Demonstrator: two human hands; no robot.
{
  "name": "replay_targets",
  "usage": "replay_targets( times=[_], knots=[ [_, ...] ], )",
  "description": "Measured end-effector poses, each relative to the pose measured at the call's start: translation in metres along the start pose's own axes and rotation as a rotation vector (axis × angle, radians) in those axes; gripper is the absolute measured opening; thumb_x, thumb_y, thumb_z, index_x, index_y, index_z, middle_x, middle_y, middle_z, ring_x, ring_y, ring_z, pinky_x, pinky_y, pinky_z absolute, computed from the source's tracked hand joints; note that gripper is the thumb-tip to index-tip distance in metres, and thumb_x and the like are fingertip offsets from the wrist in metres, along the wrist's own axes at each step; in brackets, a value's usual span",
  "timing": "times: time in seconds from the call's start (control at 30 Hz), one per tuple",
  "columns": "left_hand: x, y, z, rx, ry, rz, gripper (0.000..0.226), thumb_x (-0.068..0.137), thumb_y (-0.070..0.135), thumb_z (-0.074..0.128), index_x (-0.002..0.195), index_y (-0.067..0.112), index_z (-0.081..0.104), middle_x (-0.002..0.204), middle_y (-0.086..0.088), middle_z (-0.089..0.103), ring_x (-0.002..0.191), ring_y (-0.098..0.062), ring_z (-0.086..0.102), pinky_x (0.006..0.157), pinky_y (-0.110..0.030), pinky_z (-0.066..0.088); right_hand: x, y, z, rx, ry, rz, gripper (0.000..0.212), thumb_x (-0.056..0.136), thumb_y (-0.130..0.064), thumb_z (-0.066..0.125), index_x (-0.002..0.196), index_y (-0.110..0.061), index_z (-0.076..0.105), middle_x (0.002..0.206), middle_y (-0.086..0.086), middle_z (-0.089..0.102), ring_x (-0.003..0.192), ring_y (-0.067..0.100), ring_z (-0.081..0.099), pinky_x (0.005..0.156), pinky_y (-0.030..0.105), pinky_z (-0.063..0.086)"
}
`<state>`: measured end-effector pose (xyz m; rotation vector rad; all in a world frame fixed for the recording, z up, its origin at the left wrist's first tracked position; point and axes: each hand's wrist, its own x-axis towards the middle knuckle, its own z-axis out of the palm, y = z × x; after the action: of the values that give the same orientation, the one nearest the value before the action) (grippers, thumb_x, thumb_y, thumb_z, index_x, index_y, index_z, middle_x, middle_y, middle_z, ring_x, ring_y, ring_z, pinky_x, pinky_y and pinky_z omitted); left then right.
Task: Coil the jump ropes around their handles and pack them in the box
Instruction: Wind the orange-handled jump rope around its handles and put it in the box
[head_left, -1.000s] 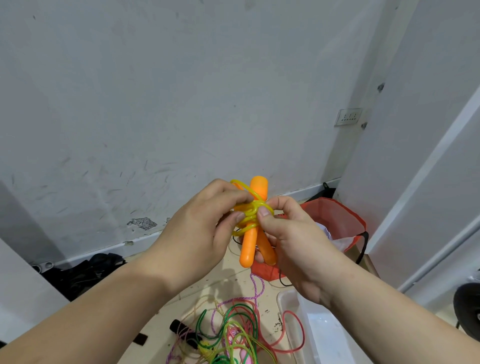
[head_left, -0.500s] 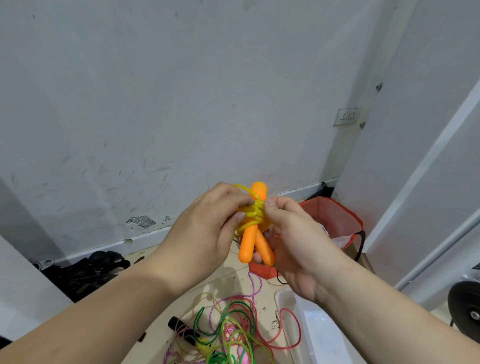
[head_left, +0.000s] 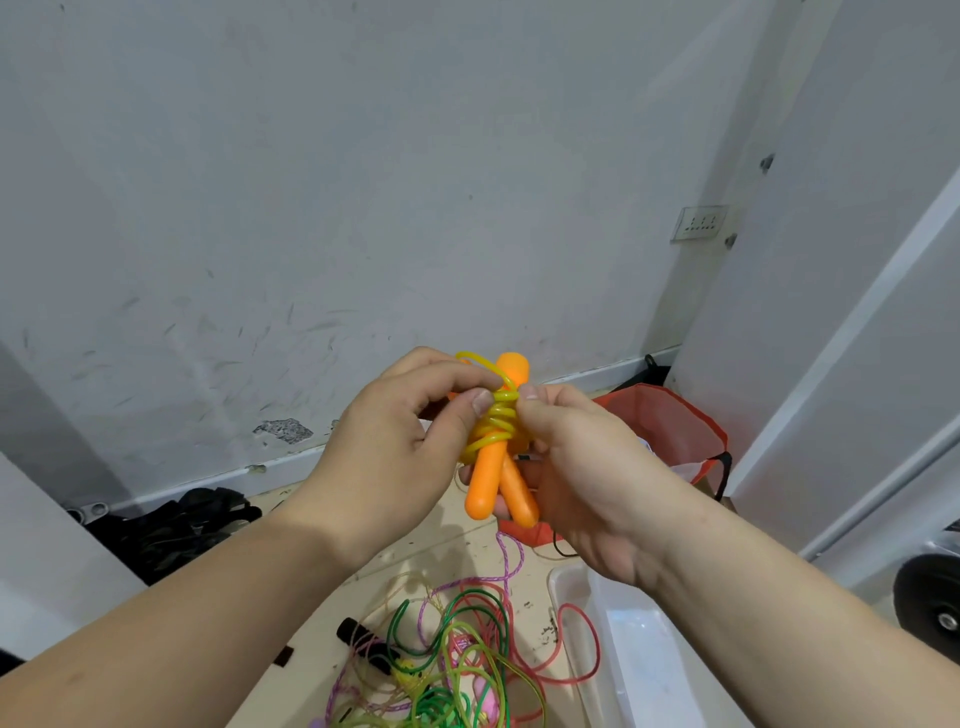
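Observation:
A jump rope with two orange handles is held up in front of me, its yellow cord wound several times round the handles' middle. My left hand grips the bundle from the left, thumb pressed on the coils. From the right, my right hand holds it too, thumb and fingers pinching the cord at the top of the coil. One loop of cord sticks out above my left fingers. Below, a clear plastic box stands on the floor under my right forearm.
A tangle of green, yellow, pink and red jump ropes lies on the floor beside the box, with a black handle at its left. A red bag sits by the wall; black items lie at left, a black wheel at right.
The cord coils have been drawn tighter round the orange handles, and both hands with the bundle have shifted slightly. The loose loop above has shrunk.

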<state>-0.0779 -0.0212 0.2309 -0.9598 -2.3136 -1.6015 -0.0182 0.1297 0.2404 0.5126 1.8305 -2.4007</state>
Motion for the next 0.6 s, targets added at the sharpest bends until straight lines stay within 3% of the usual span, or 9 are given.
replay_targets(
  times=[0.1, 0.17, 0.27, 0.37, 0.5, 0.6],
  knots=[
    [0.001, 0.004, 0.0, -0.043, -0.041, -0.013, 0.018, 0.098, 0.013, 0.063, 0.105, 0.022, 0.076, 0.107, 0.006, 0.064, 0.098, -0.008, 0.064, 0.075, -0.009, 0.048, 0.003, 0.0, 0.001, -0.032, 0.019, 0.004, 0.022, 0.109, -0.036, 0.046, 0.117, -0.016, 0.052, 0.113, 0.027, 0.071, 0.094, 0.044, 0.074, 0.076, 0.053, 0.055],
    [0.001, 0.004, 0.0, -0.047, -0.076, 0.008, 0.018, 0.098, 0.01, 0.062, 0.104, 0.02, 0.076, 0.106, 0.004, 0.062, 0.093, -0.008, 0.063, 0.068, -0.009, 0.049, 0.005, 0.001, 0.001, -0.03, 0.036, 0.024, 0.024, 0.109, -0.036, 0.046, 0.12, -0.015, 0.051, 0.117, 0.028, 0.069, 0.104, 0.049, 0.071, 0.086, 0.063, 0.057],
    [0.003, -0.002, -0.003, 0.043, -0.115, 0.072, 0.017, 0.098, 0.016, 0.063, 0.103, 0.023, 0.077, 0.103, 0.008, 0.063, 0.094, -0.012, 0.064, 0.073, -0.022, 0.052, 0.0, 0.0, -0.001, 0.027, 0.004, 0.105, 0.024, 0.111, -0.03, 0.043, 0.123, -0.013, 0.054, 0.119, 0.029, 0.069, 0.105, 0.048, 0.071, 0.089, 0.07, 0.054],
    [0.005, -0.002, -0.001, 0.125, -0.155, 0.124, 0.019, 0.093, 0.025, 0.061, 0.102, 0.024, 0.079, 0.1, 0.014, 0.062, 0.091, -0.011, 0.065, 0.077, -0.029, 0.052, -0.004, -0.006, -0.006, 0.119, -0.041, 0.187, 0.033, 0.111, -0.03, 0.037, 0.124, -0.008, 0.059, 0.1, 0.02, 0.074, 0.087, 0.039, 0.075, 0.089, 0.065, 0.053],
    [0.005, 0.002, 0.001, 0.16, -0.195, 0.168, 0.018, 0.091, 0.026, 0.063, 0.101, 0.025, 0.079, 0.099, 0.015, 0.061, 0.082, -0.011, 0.066, 0.072, -0.034, 0.054, -0.004, -0.007, -0.009, 0.03, 0.037, 0.154, 0.038, 0.11, -0.036, 0.04, 0.123, -0.007, 0.062, 0.096, 0.016, 0.071, 0.093, 0.037, 0.07, 0.081, 0.054, 0.052],
    [0.004, 0.005, -0.004, 0.212, -0.151, 0.181, 0.017, 0.09, 0.026, 0.063, 0.098, 0.028, 0.079, 0.096, 0.015, 0.063, 0.085, -0.009, 0.064, 0.072, -0.034, 0.054, -0.006, -0.005, -0.006, -0.042, 0.031, 0.082, 0.038, 0.11, -0.037, 0.042, 0.122, -0.005, 0.059, 0.091, 0.02, 0.065, 0.087, 0.038, 0.067, 0.072, 0.048, 0.049]
  ],
)
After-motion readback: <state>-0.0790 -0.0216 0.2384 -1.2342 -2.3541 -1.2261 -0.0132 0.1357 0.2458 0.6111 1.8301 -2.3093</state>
